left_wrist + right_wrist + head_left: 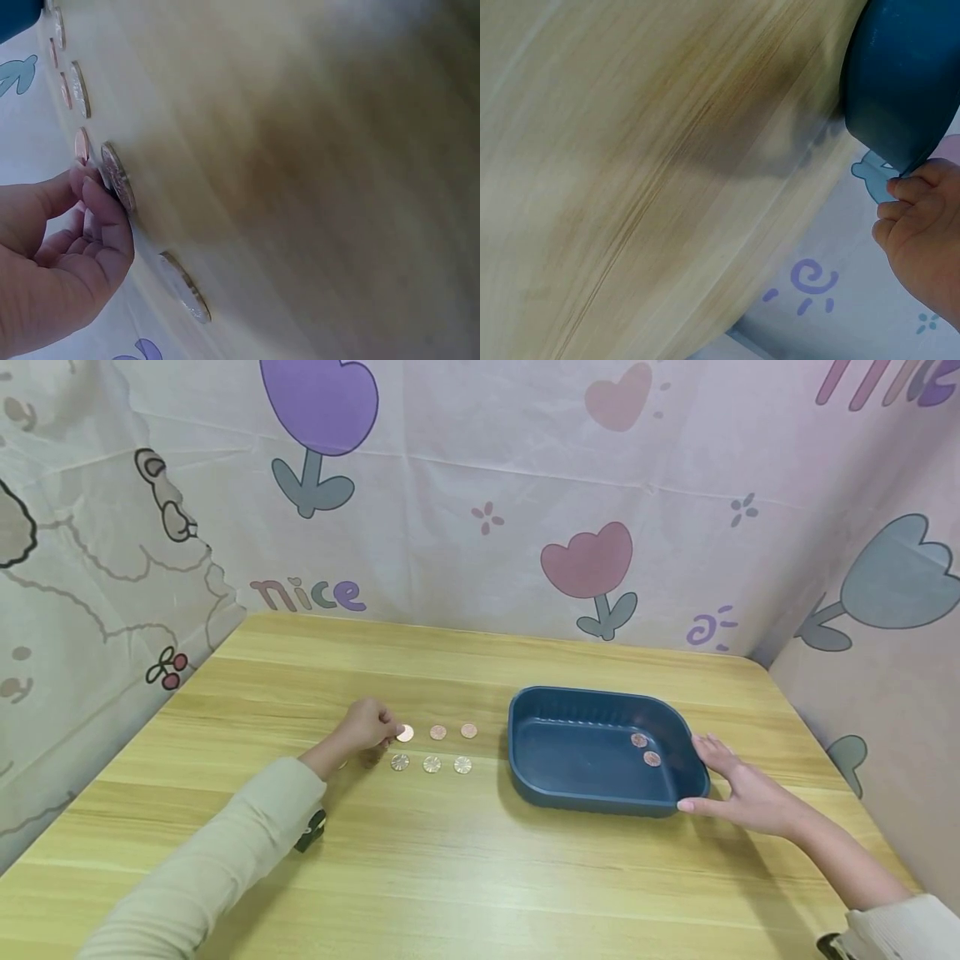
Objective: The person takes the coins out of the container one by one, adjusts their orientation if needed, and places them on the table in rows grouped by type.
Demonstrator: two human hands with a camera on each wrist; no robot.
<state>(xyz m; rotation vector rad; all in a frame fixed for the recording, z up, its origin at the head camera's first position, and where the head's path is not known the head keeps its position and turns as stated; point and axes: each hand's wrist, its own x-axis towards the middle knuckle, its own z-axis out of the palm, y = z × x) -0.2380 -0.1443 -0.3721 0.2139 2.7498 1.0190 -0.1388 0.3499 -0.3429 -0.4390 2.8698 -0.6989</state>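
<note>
My left hand (366,727) pinches the edge of a copper-coloured coin (405,733) between thumb and forefinger, at the left end of a row. In the left wrist view this coin (82,144) stands just past the fingertips. Two more copper-coloured coins, one (438,732) beside the other (468,731), lie to its right. My right hand (750,789) holds the right end of a dark blue basin (600,802), thumb on the front rim and fingers along the side. Inside the basin lie two copper-coloured coins (652,759), near its right wall.
Nearer me runs a row of pale metallic coins (432,764), one of them (184,286) partly hidden behind the left wrist in the head view. Everything stands on a wood-grain table (450,877), backed by a printed cloth (465,560) on several sides.
</note>
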